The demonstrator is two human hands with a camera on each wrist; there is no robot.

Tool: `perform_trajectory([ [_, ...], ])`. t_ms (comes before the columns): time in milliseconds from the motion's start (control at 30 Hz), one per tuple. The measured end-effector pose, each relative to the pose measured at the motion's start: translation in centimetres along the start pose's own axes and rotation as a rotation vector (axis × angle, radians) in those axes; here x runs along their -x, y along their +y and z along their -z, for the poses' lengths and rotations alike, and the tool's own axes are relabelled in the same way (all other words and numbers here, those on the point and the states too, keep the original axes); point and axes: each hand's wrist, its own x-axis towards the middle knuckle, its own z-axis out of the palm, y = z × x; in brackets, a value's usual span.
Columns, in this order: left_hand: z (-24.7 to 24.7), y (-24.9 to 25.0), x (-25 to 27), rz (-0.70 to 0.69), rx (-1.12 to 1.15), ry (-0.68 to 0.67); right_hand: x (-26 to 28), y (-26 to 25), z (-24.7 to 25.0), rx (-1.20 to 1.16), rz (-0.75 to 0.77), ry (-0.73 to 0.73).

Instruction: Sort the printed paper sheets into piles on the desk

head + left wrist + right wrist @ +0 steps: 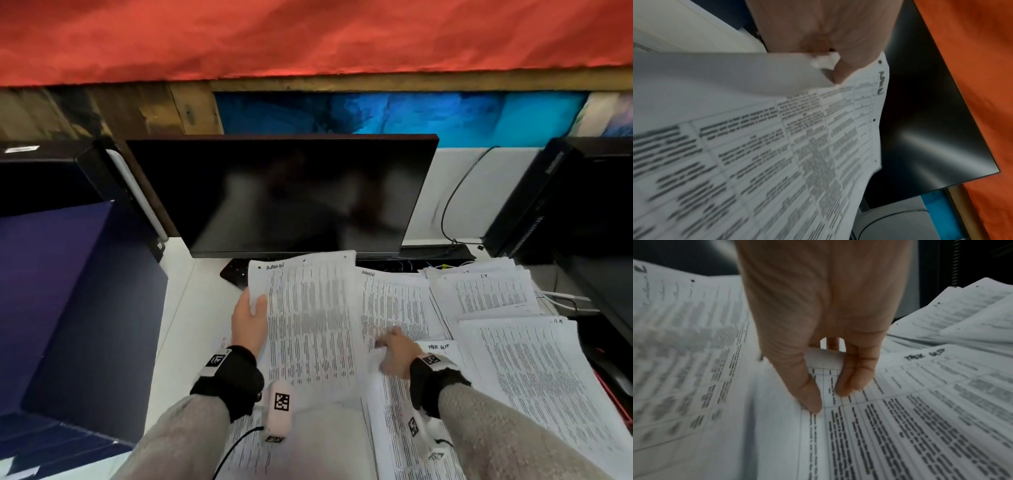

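My left hand (251, 308) pinches the left edge of a printed sheet (308, 325) near its top corner and holds it lifted and curved above the desk. The left wrist view shows the thumb (840, 73) clamped on that sheet (777, 146), which has a handwritten label and punch holes. My right hand (390, 337) rests its straight fingertips on the middle pile (394, 298). In the right wrist view the thumb (809, 397) and a finger (853, 381) touch the top sheet (900, 426) with a gap between them. More printed piles lie far right (486, 291) and near right (534, 377).
A dark monitor (291, 195) stands just behind the papers, with a black keyboard (234, 270) partly under them. A dark blue box (68, 291) borders the left, a black computer tower (582, 205) and cables (452, 205) the right. White desk (185, 291) shows at the left.
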Motion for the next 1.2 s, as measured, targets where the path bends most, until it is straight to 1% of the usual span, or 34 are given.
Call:
perform_trajectory([
  [67,-0.9,0.0,-0.5,-0.032,0.023,0.092,1.0,1.3,0.8,-0.082,0.080,0.082],
  [133,-2.0,-0.5,-0.9,-0.010,0.075,0.105,2.6,2.8,1.8,-0.188,0.112,0.178],
  [233,-5.0,-1.4,-1.4,0.016,0.046,0.027,5.1,4.3,2.6,-0.327,0.149,0.347],
  [333,-8.9,-2.1,-1.7,-0.010,-0.176,-0.038,6.3,5.4,2.7,-0.417,0.131,0.437],
  [400,-11.3,-2.4,-1.5,0.014,-0.321,-0.110,6.7,5.7,2.5,-0.428,0.162,0.474],
  [467,-13.3,-2.8,-1.4,0.090,-0.487,-0.195,6.8,5.8,2.1,-0.426,0.182,0.494],
  [533,-14.6,-3.4,-1.2,0.158,-0.668,-0.283,6.7,5.6,1.8,-0.418,0.181,0.498],
  [567,-15.1,-3.5,-1.1,0.157,-0.724,-0.324,6.6,5.5,1.7,-0.419,0.179,0.497],
  [600,-15.4,-3.4,-0.9,0.148,-0.749,-0.354,6.5,5.3,1.6,-0.419,0.174,0.493],
  [667,-16.0,-3.2,-0.8,0.122,-0.737,-0.355,6.2,4.8,1.5,-0.416,0.167,0.479],
  [733,-16.1,-3.2,-0.8,0.144,-0.629,-0.339,5.7,4.4,1.4,-0.388,0.149,0.465],
  [800,-15.5,-2.9,-0.6,0.207,-0.516,-0.343,5.2,3.8,1.2,-0.366,0.141,0.463],
  [867,-14.3,-3.6,-0.9,0.206,-0.502,-0.334,4.6,3.2,0.8,-0.369,0.140,0.436],
  [967,-10.1,-4.1,-0.8,0.156,-0.524,-0.211,3.7,2.4,-0.4,-0.378,0.103,0.303],
  [1033,-5.8,-5.4,-0.6,0.169,-0.635,-0.091,3.1,1.8,-1.6,-0.351,0.110,0.260],
  [1100,-0.8,-7.1,0.1,0.274,-0.857,0.029,2.5,0.9,-3.1,-0.303,0.104,0.230],
  [1133,1.5,-7.8,0.4,0.357,-0.937,0.082,2.4,0.5,-4.0,-0.283,0.081,0.218],
  [1200,5.4,-8.8,1.4,0.513,-0.996,0.139,2.3,-0.6,-5.6,-0.231,0.053,0.251],
])
